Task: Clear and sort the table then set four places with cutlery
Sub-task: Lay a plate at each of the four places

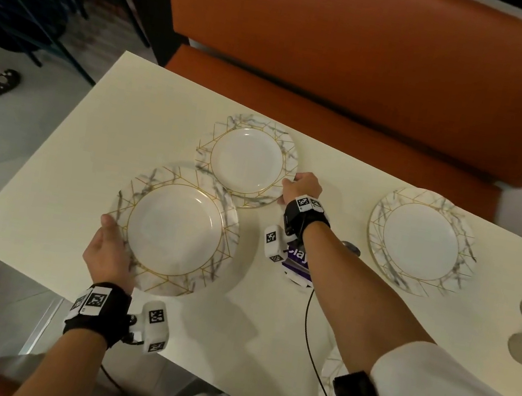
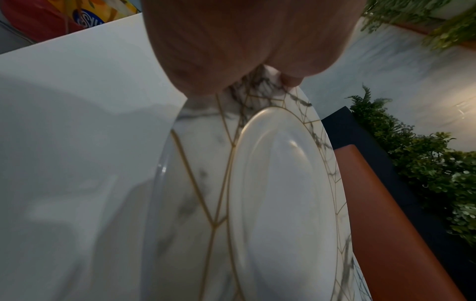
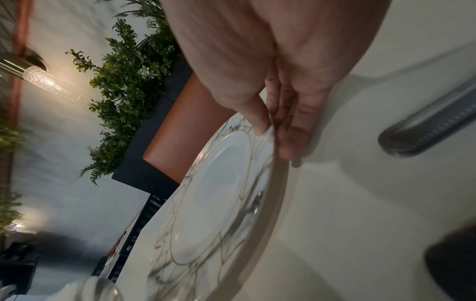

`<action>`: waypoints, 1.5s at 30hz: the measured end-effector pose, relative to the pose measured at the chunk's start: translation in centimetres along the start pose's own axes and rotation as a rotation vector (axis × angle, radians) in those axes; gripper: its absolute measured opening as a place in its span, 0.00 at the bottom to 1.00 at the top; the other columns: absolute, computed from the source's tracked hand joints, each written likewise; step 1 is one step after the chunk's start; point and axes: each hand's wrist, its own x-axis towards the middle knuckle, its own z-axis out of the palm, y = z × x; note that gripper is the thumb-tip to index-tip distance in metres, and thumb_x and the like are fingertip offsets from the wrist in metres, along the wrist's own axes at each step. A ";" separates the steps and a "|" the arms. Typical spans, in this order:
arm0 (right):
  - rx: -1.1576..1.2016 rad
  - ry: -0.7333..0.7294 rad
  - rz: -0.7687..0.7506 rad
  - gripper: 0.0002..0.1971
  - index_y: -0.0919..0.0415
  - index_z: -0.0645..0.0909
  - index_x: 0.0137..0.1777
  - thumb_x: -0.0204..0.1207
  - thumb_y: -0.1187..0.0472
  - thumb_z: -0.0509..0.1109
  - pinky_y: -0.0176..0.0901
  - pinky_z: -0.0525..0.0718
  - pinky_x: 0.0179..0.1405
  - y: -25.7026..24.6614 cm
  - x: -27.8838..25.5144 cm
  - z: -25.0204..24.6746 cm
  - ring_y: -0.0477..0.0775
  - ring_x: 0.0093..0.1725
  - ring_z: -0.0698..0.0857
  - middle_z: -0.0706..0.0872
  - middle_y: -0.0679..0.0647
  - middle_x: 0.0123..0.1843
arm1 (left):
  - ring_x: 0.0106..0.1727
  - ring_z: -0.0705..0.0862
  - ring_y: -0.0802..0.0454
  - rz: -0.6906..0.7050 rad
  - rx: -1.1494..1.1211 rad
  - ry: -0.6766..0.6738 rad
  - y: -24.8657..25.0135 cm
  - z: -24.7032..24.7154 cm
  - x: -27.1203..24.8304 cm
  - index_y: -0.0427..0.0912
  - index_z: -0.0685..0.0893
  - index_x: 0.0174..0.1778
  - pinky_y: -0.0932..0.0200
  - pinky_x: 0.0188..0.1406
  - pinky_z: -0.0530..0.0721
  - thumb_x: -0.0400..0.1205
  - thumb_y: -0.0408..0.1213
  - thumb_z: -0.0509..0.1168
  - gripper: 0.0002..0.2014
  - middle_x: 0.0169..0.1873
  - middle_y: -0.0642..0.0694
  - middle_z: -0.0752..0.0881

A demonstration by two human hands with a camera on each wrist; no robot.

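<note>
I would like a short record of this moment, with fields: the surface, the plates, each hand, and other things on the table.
surface: cream table
plates: four in view, marble and gold rims; one at far centre, one at the near left, one at the right, one partly hidden under the right arm
left hand: grips the near-left plate's rim, thumb on top
right hand: pinches the far plate's rim
plate overlap: near-left plate's rim lies over the far plate's edge
other: purple packet under the right wrist
</note>
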 end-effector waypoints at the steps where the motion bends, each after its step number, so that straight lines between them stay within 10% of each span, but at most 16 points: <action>1: 0.000 0.006 -0.007 0.04 0.59 0.80 0.44 0.77 0.65 0.73 0.52 0.93 0.42 -0.1 0.0 0.0 0.62 0.35 0.93 0.91 0.62 0.48 | 0.42 0.86 0.56 0.004 -0.003 -0.005 0.1 0.0 -0.2 0.41 0.88 0.59 0.63 0.41 0.83 0.90 0.57 0.59 0.23 0.43 0.50 0.88; 8: 0.014 0.043 -0.001 0.05 0.59 0.81 0.50 0.77 0.65 0.74 0.56 0.93 0.44 -0.1 0.7 0.3 0.64 0.40 0.92 0.90 0.61 0.52 | 0.43 0.86 0.56 0.007 -0.006 -0.024 -0.2 -0.2 -0.3 0.48 0.89 0.51 0.63 0.40 0.82 0.90 0.58 0.59 0.19 0.42 0.52 0.89; 14: 0.040 0.060 -0.003 0.12 0.62 0.83 0.61 0.78 0.65 0.74 0.55 0.91 0.52 -0.3 0.8 0.0 0.64 0.48 0.92 0.88 0.61 0.58 | 0.49 0.89 0.49 -0.024 0.011 -0.009 -1.1 -0.8 0.7 0.44 0.91 0.57 0.48 0.60 0.89 0.86 0.62 0.62 0.25 0.45 0.50 0.91; 19: 0.112 0.022 0.038 0.08 0.58 0.82 0.59 0.82 0.60 0.72 0.48 0.93 0.34 0.4 0.6 -0.8 0.57 0.32 0.92 0.90 0.59 0.47 | 0.50 0.89 0.48 -0.034 0.011 -0.021 -1.2 -0.9 0.8 0.40 0.90 0.62 0.49 0.62 0.88 0.87 0.61 0.61 0.27 0.46 0.50 0.91; 24: 0.111 0.121 0.035 0.13 0.51 0.86 0.53 0.77 0.68 0.65 0.47 0.91 0.42 1.7 -1.0 -2.7 0.57 0.47 0.90 0.89 0.53 0.56 | 0.50 0.89 0.49 -0.046 0.016 -0.080 -1.3 -0.5 0.6 0.47 0.89 0.53 0.53 0.57 0.87 0.89 0.59 0.60 0.21 0.46 0.50 0.91; 30: 0.053 0.034 -0.219 0.11 0.55 0.85 0.53 0.79 0.68 0.64 0.31 0.82 0.26 4.3 -8.4 -1.9 0.46 0.39 0.87 0.88 0.49 0.47 | 0.54 0.90 0.45 -0.035 0.072 -0.163 -2.8 -0.6 1.2 0.43 0.90 0.59 0.53 0.54 0.88 0.90 0.59 0.60 0.24 0.50 0.44 0.93; 33: -0.006 -0.011 -0.368 0.09 0.59 0.84 0.58 0.83 0.62 0.66 0.27 0.79 0.34 6.2 -12.4 0.4 0.45 0.43 0.85 0.89 0.50 0.49 | 0.51 0.85 0.47 -0.056 0.115 -0.223 -3.2 -0.7 1.5 0.38 0.90 0.62 0.37 0.65 0.87 0.89 0.59 0.60 0.27 0.54 0.28 0.91; 35: -0.025 -0.074 -0.416 0.11 0.61 0.83 0.63 0.83 0.61 0.67 0.37 0.87 0.44 7.6 -14.5 1.8 0.48 0.48 0.87 0.90 0.53 0.53 | 0.69 0.84 0.31 -0.102 0.140 -0.265 -3.7 -0.9 2.5 0.37 0.89 0.66 0.40 0.66 0.86 0.89 0.59 0.60 0.28 0.60 0.29 0.89; 40: -0.030 -0.053 -0.261 0.17 0.61 0.78 0.71 0.82 0.65 0.69 0.38 0.80 0.55 10.2 -18.5 3.5 0.57 0.62 0.86 0.87 0.59 0.63 | 0.41 0.81 0.42 -0.134 0.285 -0.418 -4.9 -2.1 6.5 0.29 0.82 0.65 0.53 0.38 0.79 0.83 0.46 0.63 0.23 0.38 0.42 0.83; 45: -0.037 0.028 -0.205 0.18 0.62 0.78 0.70 0.81 0.66 0.69 0.35 0.78 0.52 11.9 -22.0 5.0 0.59 0.59 0.87 0.87 0.60 0.62 | 0.36 0.82 0.48 0.063 0.531 -0.496 -4.8 -3.5 8.3 0.42 0.79 0.62 0.58 0.34 0.78 0.84 0.37 0.66 0.11 0.51 0.40 0.86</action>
